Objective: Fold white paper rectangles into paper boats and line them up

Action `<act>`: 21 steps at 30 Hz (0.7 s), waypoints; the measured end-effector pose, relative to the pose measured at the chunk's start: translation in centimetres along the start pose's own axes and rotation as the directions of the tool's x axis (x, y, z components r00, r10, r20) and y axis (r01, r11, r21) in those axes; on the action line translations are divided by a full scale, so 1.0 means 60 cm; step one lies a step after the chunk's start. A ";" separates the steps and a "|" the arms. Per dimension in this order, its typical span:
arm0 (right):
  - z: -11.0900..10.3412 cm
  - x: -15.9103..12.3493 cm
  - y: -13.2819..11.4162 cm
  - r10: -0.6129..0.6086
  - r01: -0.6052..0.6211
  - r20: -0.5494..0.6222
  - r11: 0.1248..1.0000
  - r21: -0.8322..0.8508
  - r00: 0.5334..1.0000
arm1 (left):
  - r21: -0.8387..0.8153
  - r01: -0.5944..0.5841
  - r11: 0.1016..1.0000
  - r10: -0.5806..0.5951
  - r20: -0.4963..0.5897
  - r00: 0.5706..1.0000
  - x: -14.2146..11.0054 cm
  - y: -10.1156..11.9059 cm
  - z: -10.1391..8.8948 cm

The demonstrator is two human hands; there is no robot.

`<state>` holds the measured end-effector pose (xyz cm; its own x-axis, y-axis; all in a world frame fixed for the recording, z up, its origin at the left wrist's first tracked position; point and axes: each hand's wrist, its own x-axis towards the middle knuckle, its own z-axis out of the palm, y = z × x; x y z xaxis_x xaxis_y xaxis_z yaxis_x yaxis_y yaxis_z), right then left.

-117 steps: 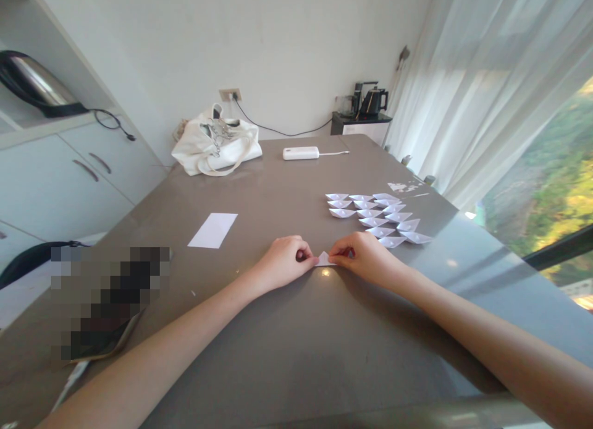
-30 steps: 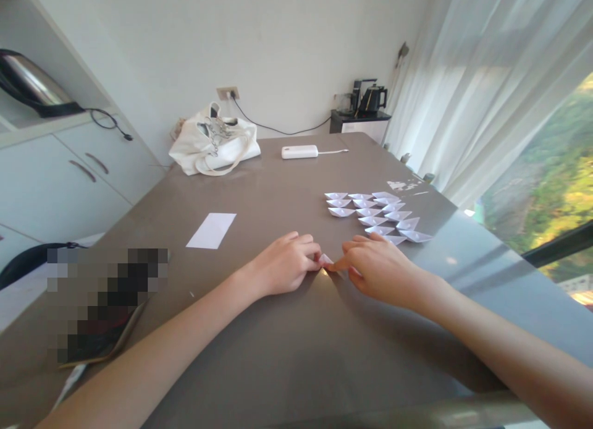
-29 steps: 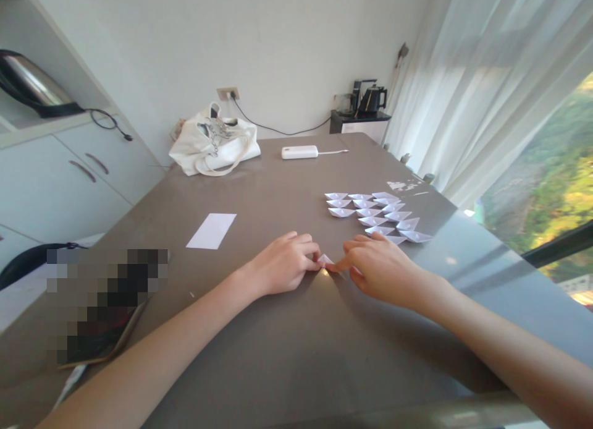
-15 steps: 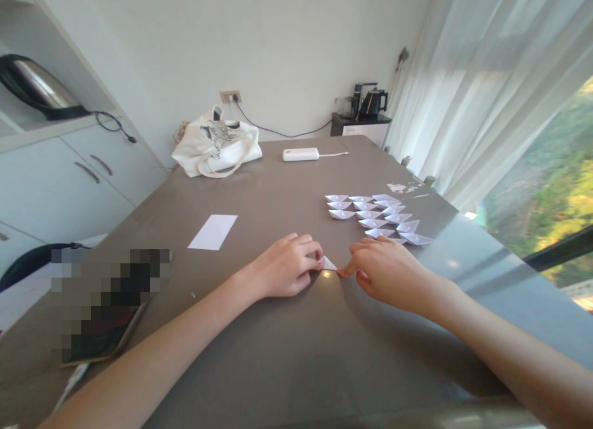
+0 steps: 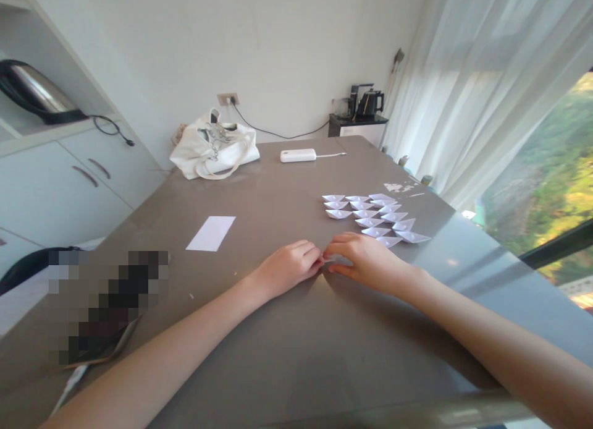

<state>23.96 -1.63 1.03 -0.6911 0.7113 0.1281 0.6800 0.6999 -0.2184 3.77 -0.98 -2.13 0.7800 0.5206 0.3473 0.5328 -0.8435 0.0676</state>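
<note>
Right hand (image 5: 364,254) has shifted from pressing to curling, grip unclear, at the paper (image 5: 327,261) left hand (image 5: 293,264) pinches; creasing appears paused.

No legible text or labels.

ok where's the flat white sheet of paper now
In the head view, the sheet of paper lies left of centre on the table, between the white handbag and the left forearm.
</note>
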 end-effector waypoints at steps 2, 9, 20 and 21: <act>0.008 0.003 0.002 -0.022 0.023 -0.049 1.000 0.018 0.999 | -0.062 0.056 0.996 -0.059 -0.039 0.998 -0.002 -0.001 0.000; 0.010 0.006 0.002 0.081 -0.039 -0.222 0.981 0.188 0.972 | -0.354 0.242 0.903 -0.308 -0.143 0.940 -0.007 -0.007 -0.003; 0.019 0.014 -0.004 0.296 -0.183 -0.173 0.860 0.476 0.939 | -0.670 0.388 0.632 -0.516 0.009 0.856 -0.002 0.007 -0.007; 0.019 0.014 -0.005 0.310 -0.199 -0.181 0.866 0.458 0.933 | -0.690 0.390 0.610 -0.522 0.020 0.853 -0.001 0.010 -0.009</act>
<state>22.89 -1.30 0.10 -0.3897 0.8926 0.2269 0.6145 0.4355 -0.6578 3.89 -1.57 -1.63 0.3935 0.8869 0.2419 0.4024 -0.4028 0.8221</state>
